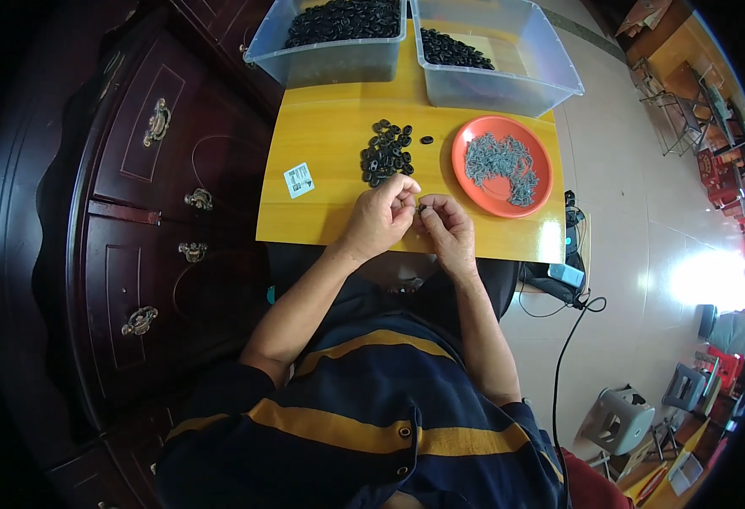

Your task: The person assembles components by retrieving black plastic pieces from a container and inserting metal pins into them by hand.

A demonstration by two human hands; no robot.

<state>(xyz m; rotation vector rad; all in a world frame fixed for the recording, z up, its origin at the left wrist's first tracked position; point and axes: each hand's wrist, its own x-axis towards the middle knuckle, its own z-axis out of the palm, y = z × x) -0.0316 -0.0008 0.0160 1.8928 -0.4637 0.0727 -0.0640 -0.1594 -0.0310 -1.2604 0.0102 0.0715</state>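
Holding a small, glossy black, rounded piece in the closed thumb-and-finger grip of the right hand, just over the near part of a glossy yellow, wood-grained tabletop. Curling the left hand close beside it, thumb near forefinger; cannot tell from this view if gripping anything there.

To do this fine work well, probably best to steady both wrists, pinch the piece lightly by its outer edge and leave its middle uncovered for the other hand. Press squarely rather than at a slant; likely too small and slick for a hard squeeze. Keep above the tabletop, to catch any dropped part.

Heaped loosely beyond the fingers: hard-looking, shiny black oval rings, smooth and rounded, some showing open middles. Lying apart on the right, a single black oval ring. Further right, a shallow, round, orange-red plastic dish, bearing a tangled spread of thin, grey, metallic-looking pieces. At the far edge, a translucent rectangular plastic bin and a similar right-hand bin, both containing masses of small black pieces.
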